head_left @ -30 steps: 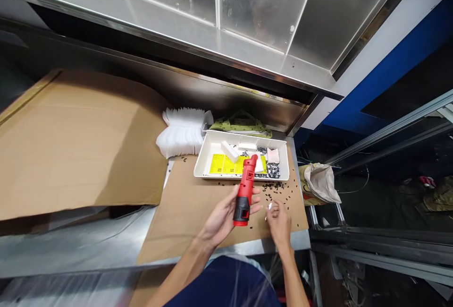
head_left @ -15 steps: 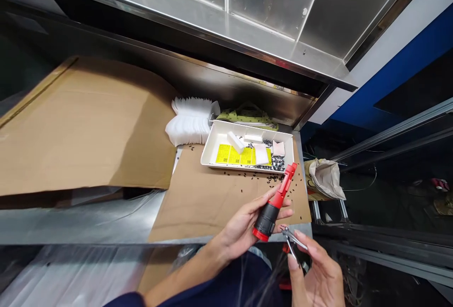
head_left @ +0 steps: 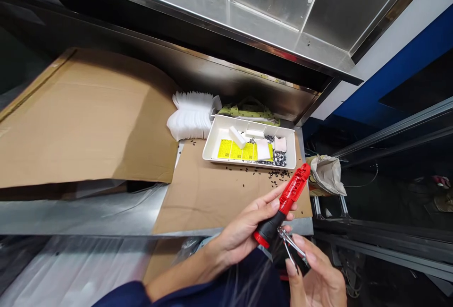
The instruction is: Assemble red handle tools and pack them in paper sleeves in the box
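Observation:
My left hand [head_left: 244, 234] grips a red and black tool body [head_left: 283, 204] at its black end, with the red part pointing up and to the right. My right hand [head_left: 314, 276], low at the frame's bottom, pinches a small bent metal clip [head_left: 289, 244] and holds it against the tool's black end. Both hands hover just off the near edge of the cardboard sheet [head_left: 219, 193] on the bench.
A white tray [head_left: 212, 144] with yellow labels, white blocks and small dark screws sits at the back. Loose screws [head_left: 269, 174] are scattered in front of it. White foam pieces [head_left: 189, 118] lie to its left, a large cardboard sheet [head_left: 78, 118] further left, a crumpled bag [head_left: 327, 174] at right.
Both hands have drawn back from the cardboard toward my body. The tool has tilted from upright to pointing right. My right hand now holds the metal clip at the tool's end.

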Motion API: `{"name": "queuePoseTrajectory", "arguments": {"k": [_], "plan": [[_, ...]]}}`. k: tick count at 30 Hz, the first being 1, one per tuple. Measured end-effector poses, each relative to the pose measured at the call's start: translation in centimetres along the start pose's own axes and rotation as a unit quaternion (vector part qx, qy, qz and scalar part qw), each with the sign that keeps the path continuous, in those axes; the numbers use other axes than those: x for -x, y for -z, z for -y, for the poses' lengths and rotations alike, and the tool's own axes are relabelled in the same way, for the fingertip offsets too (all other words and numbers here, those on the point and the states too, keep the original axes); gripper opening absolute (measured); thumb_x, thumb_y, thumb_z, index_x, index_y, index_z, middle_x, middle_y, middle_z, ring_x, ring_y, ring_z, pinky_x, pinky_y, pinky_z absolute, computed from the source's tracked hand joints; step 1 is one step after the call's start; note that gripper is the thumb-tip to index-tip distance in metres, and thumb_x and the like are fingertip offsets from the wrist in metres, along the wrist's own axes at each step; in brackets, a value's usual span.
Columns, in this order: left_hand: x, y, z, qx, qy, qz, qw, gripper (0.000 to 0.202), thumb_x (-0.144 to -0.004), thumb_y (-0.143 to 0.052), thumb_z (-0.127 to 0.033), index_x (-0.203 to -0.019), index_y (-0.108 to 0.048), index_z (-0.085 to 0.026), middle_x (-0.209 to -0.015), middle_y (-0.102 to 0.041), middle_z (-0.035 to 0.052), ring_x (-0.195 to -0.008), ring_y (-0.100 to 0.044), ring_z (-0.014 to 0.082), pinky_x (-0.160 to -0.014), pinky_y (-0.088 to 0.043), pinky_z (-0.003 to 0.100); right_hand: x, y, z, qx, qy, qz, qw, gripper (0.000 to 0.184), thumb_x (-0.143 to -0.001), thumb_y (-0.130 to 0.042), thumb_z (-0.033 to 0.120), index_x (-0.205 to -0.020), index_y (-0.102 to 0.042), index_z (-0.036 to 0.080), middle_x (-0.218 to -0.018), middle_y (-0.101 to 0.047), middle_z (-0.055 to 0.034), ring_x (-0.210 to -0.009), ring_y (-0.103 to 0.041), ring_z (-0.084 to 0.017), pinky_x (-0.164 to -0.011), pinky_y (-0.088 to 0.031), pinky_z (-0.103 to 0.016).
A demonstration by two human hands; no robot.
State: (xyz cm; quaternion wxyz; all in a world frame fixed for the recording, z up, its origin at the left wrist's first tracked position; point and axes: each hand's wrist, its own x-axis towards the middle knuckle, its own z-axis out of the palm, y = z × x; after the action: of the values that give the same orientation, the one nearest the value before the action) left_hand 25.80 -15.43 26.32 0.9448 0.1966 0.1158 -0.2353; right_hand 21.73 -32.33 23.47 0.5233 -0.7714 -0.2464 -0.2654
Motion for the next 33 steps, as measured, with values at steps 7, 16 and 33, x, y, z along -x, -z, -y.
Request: {"name": "queuePoseTrajectory", "arguments": {"k": [7,16,33], "plan": [[0.0,0.1,0.1,0.016,0.006,0.007,1.0,0.057,-0.085,-0.078,-0.028,-0.139,-0.061,-0.022,-0.107,-0.074,0.008,-0.085,-0.067,0.0129,-0.081,-0.059,0.027,0.0,-0.5,0.5,0.001,-0.021,-0.023,1.0,0.035,-0.085,-0.072,0.009,-0.115,-0.062,0.024,-0.1,-0.077,-0.0062,-0.092,-0.077,-0.024,-0.075,-0.068,-0.036],[-0.3,0.0,0.2,0.024,0.008,0.014,1.0,0.056,-0.079,-0.084,-0.028,-0.132,-0.068,-0.022,-0.107,-0.073,0.0078,-0.084,-0.066,0.0118,-0.081,-0.06,0.026,0.0,-0.4,0.4,-0.002,-0.008,-0.002,1.0,0.04,-0.083,-0.073,0.006,-0.117,-0.062,0.023,-0.102,-0.078,-0.0061,-0.093,-0.077,-0.023,-0.074,-0.068,-0.035],[-0.2,0.0,0.3,0.026,0.032,-0.006,0.999,0.06,-0.079,-0.084,-0.024,-0.136,-0.065,-0.026,-0.109,-0.072,0.0065,-0.088,-0.07,0.0154,-0.081,-0.063,0.03,1.3,-0.4,0.4,0.0,-0.025,-0.095,0.995,0.025,-0.087,-0.073,0.012,-0.106,-0.064,0.025,-0.091,-0.078,0.0001,-0.078,-0.077,-0.02,-0.064,-0.067,-0.031]]}}
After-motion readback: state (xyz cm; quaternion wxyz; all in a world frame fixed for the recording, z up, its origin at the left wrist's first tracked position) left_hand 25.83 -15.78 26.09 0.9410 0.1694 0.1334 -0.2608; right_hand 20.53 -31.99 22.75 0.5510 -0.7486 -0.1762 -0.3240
